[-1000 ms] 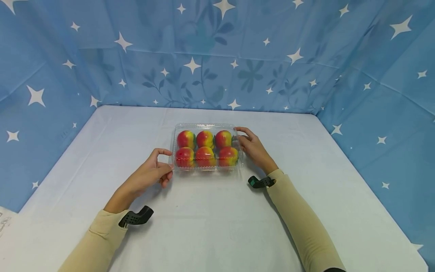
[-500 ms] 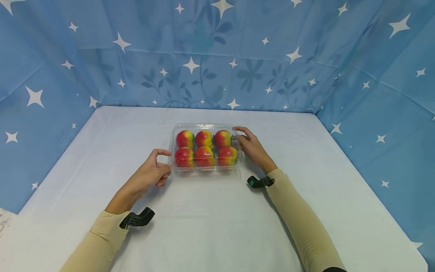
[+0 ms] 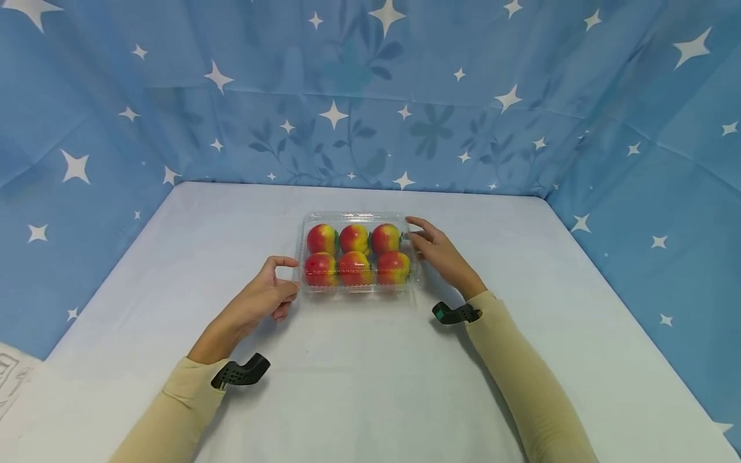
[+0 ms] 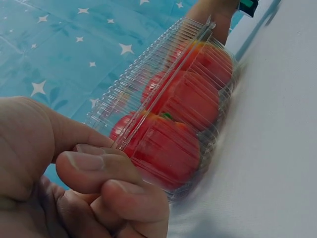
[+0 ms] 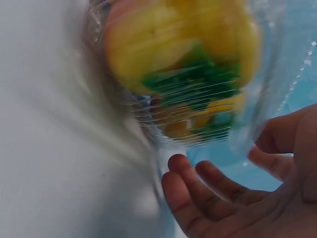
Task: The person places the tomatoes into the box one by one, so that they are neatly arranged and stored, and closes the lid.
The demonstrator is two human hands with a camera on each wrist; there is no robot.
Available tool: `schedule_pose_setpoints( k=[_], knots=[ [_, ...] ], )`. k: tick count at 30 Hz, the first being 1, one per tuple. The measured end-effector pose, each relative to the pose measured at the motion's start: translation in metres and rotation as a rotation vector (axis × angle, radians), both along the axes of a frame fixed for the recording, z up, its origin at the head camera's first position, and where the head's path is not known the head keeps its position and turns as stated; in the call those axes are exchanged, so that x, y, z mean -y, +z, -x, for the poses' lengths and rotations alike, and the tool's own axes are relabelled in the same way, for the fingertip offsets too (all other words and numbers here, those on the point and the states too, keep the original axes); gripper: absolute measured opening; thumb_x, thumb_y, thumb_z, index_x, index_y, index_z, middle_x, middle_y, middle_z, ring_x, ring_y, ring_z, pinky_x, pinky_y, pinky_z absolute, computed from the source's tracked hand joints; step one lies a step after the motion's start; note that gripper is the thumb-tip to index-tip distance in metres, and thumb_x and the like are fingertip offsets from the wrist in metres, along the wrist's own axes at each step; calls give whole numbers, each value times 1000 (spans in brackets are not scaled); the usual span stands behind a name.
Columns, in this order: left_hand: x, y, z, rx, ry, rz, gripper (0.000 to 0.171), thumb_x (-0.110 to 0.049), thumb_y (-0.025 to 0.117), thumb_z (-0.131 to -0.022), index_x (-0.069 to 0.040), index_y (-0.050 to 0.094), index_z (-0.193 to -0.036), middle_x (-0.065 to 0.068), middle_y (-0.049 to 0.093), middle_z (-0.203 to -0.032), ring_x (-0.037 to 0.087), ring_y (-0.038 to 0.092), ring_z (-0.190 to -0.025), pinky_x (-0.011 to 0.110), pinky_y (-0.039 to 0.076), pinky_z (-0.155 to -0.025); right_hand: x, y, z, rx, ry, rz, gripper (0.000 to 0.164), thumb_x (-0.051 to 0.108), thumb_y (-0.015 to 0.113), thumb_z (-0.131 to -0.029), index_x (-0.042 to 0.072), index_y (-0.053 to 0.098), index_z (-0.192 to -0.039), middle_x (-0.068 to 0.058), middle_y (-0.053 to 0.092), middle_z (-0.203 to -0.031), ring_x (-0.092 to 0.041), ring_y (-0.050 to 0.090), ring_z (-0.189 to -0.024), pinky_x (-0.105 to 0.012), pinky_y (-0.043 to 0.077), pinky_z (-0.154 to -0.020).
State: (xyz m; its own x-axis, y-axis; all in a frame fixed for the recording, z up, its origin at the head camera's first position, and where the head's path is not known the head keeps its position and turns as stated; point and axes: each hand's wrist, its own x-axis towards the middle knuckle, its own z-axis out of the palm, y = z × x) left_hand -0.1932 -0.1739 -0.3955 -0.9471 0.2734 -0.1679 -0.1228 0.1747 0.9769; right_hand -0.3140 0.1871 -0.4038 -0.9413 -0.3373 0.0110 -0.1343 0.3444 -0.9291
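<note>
A clear plastic clamshell box [image 3: 359,290] sits on the table with its lid down. Inside lie several red-and-yellow fruits [image 3: 354,267] in two rows; green leaves [image 5: 198,79] show on them in the right wrist view. My left hand [image 3: 257,301] holds the box's left edge with thumb and index finger, its other fingers curled below. At the far right corner, my right hand [image 3: 442,254] grips the rim between thumb and index finger. The right hand's remaining fingers [image 5: 185,198] hang loosely beside the box wall.
A white cloth covers the table [image 3: 359,373]. Blue star-patterned curtains [image 3: 370,96] enclose its back and both sides. A white printed sheet [image 3: 14,376] lies at the left edge. Each wrist wears a black camera mount [image 3: 240,371].
The head view has shifted slightly. Both hands and the box keep the same places on the table.
</note>
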Motion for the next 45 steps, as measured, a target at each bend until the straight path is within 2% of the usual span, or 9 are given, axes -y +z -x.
schedule_pose_setpoints(
  k=[2,5,12,16,19,23,29,33,45],
  knots=[
    [-1,-1,0,3,-1,4,51,-6,51,-108,-3,22,-150,0,35,-67,14,35,-53,28,39,-52,-4,2,-4,-1,8,-19,56,21,49,-115,13,35,-168,-24,47,-159,-40,52,-138,-56,48,-112],
    [-2,-1,1,8,3,12,51,-6,51,-108,-4,22,-150,1,36,-68,14,36,-54,28,39,-53,-9,7,-12,10,28,-44,57,22,51,-115,14,34,-169,-24,48,-158,-40,55,-134,-55,50,-110],
    [-2,0,0,18,9,21,51,-6,50,-109,-4,20,-150,2,38,-69,14,36,-53,27,41,-52,-18,20,-38,32,101,-75,62,22,52,-114,8,29,-169,-28,47,-157,-42,60,-128,-51,54,-106],
    [-2,1,0,28,14,21,53,-7,51,-109,-5,19,-151,2,39,-70,14,36,-54,27,40,-52,-21,23,-52,76,107,-79,63,22,54,-113,8,29,-169,-29,49,-155,-39,64,-123,-46,57,-101],
    [-3,1,0,29,13,21,53,-7,51,-109,-5,19,-152,3,39,-71,15,37,-54,28,40,-52,-22,22,-62,112,107,-73,63,21,54,-113,7,29,-169,-29,55,-146,-37,69,-114,-42,60,-96],
    [-3,2,0,28,12,22,54,-8,52,-109,-5,19,-152,3,39,-70,14,37,-53,28,41,-52,-22,17,-71,145,137,-50,64,16,52,-113,6,25,-169,-27,66,-124,-33,73,-98,-38,62,-87],
    [-3,2,-1,28,10,22,55,-8,52,-109,-5,17,-152,2,38,-70,14,38,-53,28,42,-53,-16,10,-79,189,160,40,69,10,50,-112,9,14,-172,-18,72,-95,-25,70,-77,-34,63,-79],
    [-3,4,-2,25,7,19,56,-7,52,-109,-5,17,-153,2,38,-69,15,38,-53,29,42,-53,-12,9,-82,201,125,74,68,8,49,-112,11,16,-172,-15,68,-82,-23,66,-69,-33,62,-74],
    [-2,4,-2,18,-5,6,56,-6,51,-109,-5,16,-152,2,37,-69,14,38,-52,29,42,-53,-4,4,-89,179,41,120,67,6,50,-111,10,21,-171,-11,55,-72,-20,52,-59,-31,55,-59]
  ],
)
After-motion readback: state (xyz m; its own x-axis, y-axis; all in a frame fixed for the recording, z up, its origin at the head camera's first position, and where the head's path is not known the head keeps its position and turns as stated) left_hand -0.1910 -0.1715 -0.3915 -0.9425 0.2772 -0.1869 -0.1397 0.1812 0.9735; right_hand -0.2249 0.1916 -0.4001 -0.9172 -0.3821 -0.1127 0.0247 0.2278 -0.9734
